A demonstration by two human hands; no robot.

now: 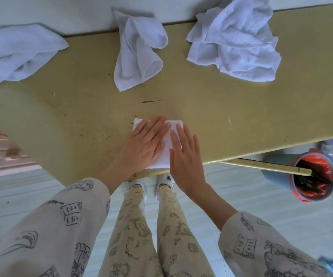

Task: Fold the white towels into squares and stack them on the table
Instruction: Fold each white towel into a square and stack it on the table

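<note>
A folded white towel [166,154] lies as a small square at the near edge of the tan table [241,120]. My left hand [143,144] rests flat on its left half, fingers spread. My right hand [184,154] presses flat on its right half. Both palms cover most of the cloth. Three unfolded white towels lie crumpled along the far side: one at the far left [19,52], one in the middle [139,50], and a bigger heap at the far right [235,41].
A grey bin with a red liner [311,176] stands on the floor at the right, under the table's corner. A table bar [265,166] runs toward it. Pale steps show at the left. The tabletop is scuffed and speckled.
</note>
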